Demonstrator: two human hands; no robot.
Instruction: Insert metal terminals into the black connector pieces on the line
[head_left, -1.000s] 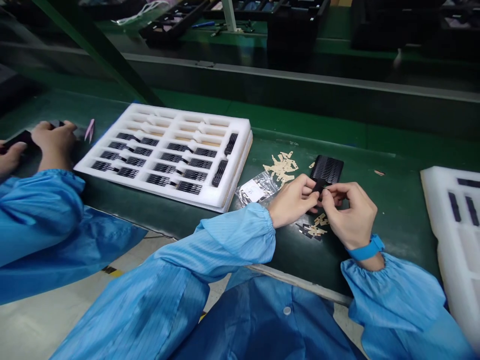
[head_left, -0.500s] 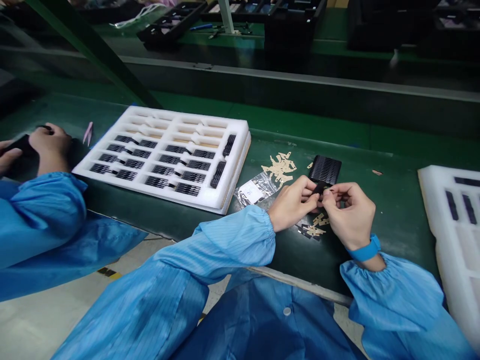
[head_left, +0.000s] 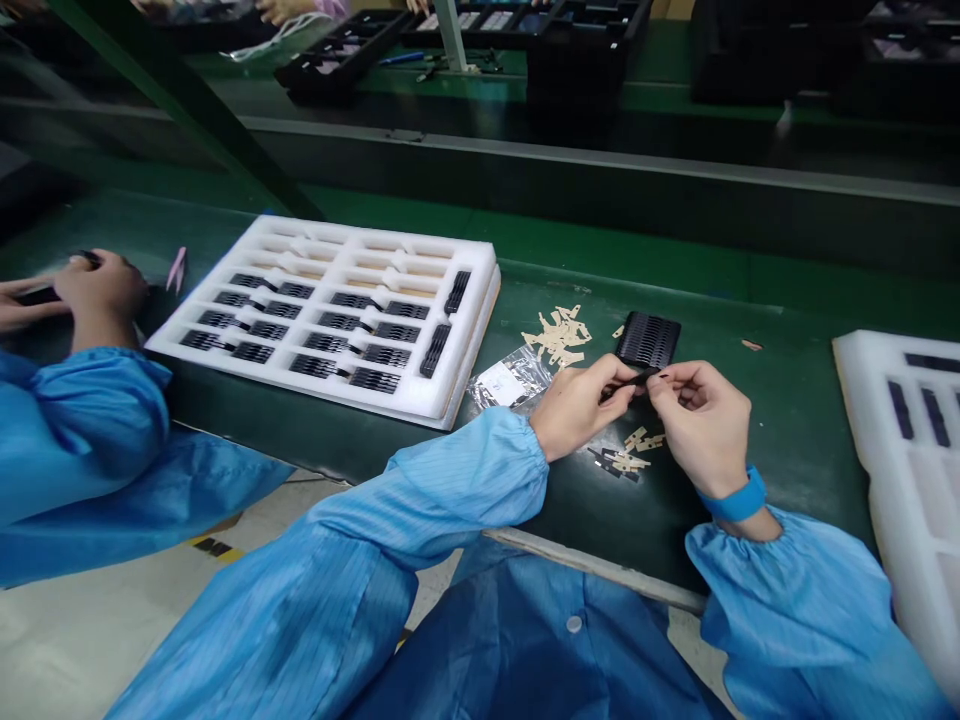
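A thin strip (head_left: 636, 378) is pinched betw. the L hand (head_left: 577, 405) and R hand (head_left: 701, 425), each closed to a fingertip grip on one end, well right of the tray (head_left: 442, 395). A black block (head_left: 649, 340) sits just beyond the strip. Tan scraps (head_left: 559, 335) and a bag (head_left: 510, 383) lie nearer the tray's right edge. A co-worker's hand (head_left: 101, 295) is seen left of the tray.

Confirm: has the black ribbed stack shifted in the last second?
No. The black ribbed stack lies where it was, just right of the beige scrap pile.
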